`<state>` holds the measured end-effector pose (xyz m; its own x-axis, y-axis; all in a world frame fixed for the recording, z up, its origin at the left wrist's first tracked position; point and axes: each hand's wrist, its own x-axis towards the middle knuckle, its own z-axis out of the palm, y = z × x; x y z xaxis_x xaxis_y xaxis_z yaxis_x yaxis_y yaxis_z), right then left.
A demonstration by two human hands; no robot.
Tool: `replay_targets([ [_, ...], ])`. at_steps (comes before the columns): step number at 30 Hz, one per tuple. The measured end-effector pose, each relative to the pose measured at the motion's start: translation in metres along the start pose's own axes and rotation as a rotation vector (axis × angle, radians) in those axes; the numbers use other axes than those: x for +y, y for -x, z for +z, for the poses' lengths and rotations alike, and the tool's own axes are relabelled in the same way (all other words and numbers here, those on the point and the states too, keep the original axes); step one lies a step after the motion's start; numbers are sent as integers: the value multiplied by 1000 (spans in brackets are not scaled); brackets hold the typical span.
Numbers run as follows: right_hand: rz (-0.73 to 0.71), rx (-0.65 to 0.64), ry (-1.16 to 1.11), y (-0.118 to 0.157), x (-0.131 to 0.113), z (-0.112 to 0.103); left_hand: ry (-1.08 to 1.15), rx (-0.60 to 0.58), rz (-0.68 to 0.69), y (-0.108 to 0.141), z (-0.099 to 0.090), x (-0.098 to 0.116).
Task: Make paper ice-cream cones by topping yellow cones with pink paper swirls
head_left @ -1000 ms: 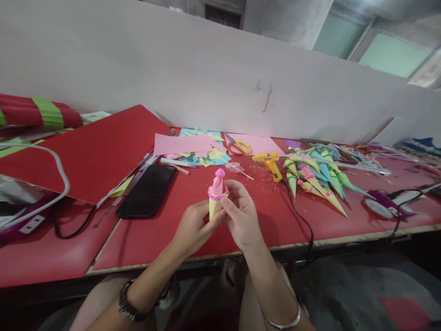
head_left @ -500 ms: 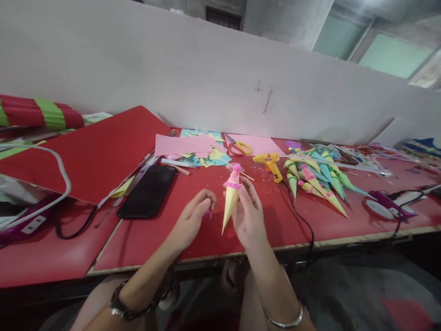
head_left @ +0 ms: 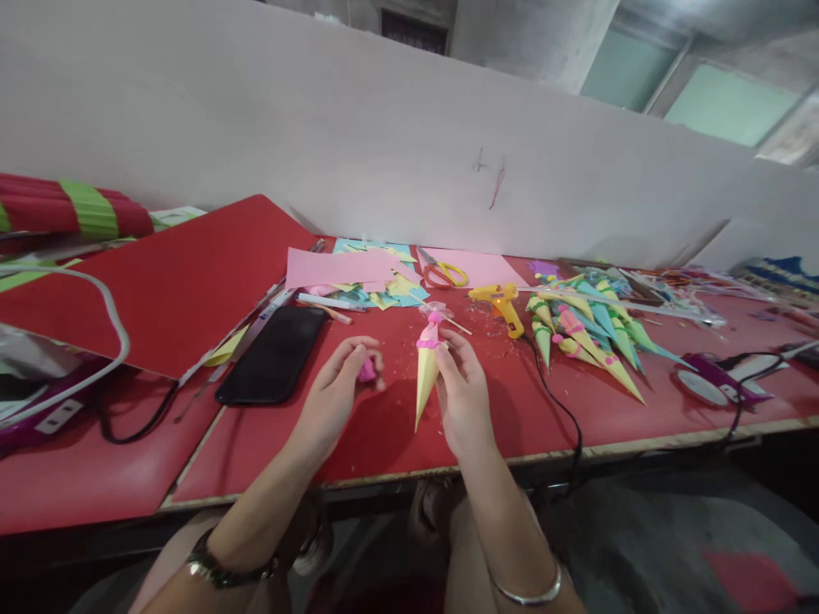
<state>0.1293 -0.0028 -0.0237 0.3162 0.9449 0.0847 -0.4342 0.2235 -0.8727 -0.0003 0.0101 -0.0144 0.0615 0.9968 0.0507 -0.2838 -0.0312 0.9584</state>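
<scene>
My right hand (head_left: 461, 384) grips a yellow paper cone (head_left: 426, 384) by its side, with the pointed tip down. A pink band and a pink top with a small pink ball (head_left: 435, 317) crown the cone. My left hand (head_left: 336, 384) is closed on a small bright pink lump (head_left: 367, 370), to the left of the cone and apart from it; what the lump is made of I cannot make out. Just beyond the cone lies a thin pale stick (head_left: 457, 325) on the red tabletop (head_left: 390, 435).
A yellow glue gun (head_left: 499, 303) with a black cord lies behind my right hand. Right of it is a pile of finished paper cones (head_left: 595, 320). Scissors (head_left: 444, 271), paper scraps (head_left: 384, 294) and pink sheets (head_left: 333, 268) lie at the back. A black phone (head_left: 274, 355) sits left.
My left hand has drawn back a little to the left and up, and the pink lump in its fingers shows more. The cone in my right hand is now slightly more upright.
</scene>
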Motion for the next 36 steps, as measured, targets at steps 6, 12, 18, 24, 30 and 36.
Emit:
replay_targets([
  [6, 95, 2, 61, -2, 4, 1, -144, -87, -47, -1, -3, 0],
  [12, 89, 61, -91, -1, 3, 5, -531, -572, -124, 5, -1, 3],
  [18, 81, 80, -162, -7, 3, -3, -740, -663, 0, 6, -2, 10],
  [24, 37, 166, -209, -12, 1, -7, -752, -490, 67, -3, -17, 15],
  [30, 5, 253, -228, -12, 0, -7, -601, -24, 142, -14, -33, 18],
  [36, 5, 148, -158, -11, -1, -6, -564, 156, 126, -16, -33, 19],
])
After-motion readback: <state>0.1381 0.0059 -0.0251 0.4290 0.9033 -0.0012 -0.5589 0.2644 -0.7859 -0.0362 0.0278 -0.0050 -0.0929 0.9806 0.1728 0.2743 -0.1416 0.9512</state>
